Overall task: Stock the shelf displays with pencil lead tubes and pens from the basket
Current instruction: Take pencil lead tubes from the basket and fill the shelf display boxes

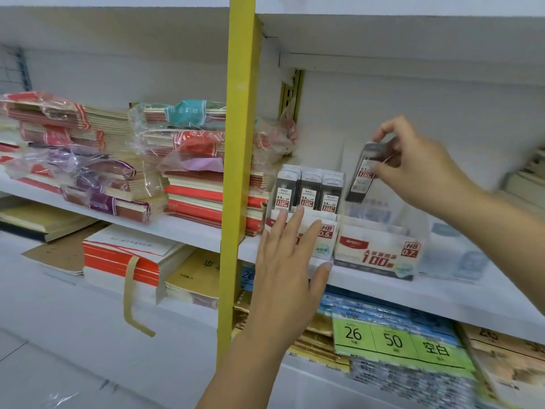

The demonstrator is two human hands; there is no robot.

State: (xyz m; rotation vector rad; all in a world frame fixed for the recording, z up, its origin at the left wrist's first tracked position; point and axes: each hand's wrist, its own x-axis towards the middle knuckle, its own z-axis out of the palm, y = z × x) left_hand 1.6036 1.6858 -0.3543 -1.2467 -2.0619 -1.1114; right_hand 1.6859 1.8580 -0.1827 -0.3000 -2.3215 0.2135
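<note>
your right hand point(418, 163) pinches a pack of pencil lead tubes point(363, 175) by its upper part between thumb and fingertips. you hold it tilted, its lower end just over the open top of the hb 0.7 display box point(374, 255). that box stands on the white shelf point(427, 296), just beside the hb 0.5 display box point(326, 240), where three rows of 0.5 lead packs point(308, 187) stand upright. your left hand point(287, 261) is spread flat, fingers straight and holding nothing, in front of the 0.5 box; whether it touches the box cannot be told. left of the yellow upright point(239, 143) lie plastic-wrapped notebook stacks point(188, 172).
</note>
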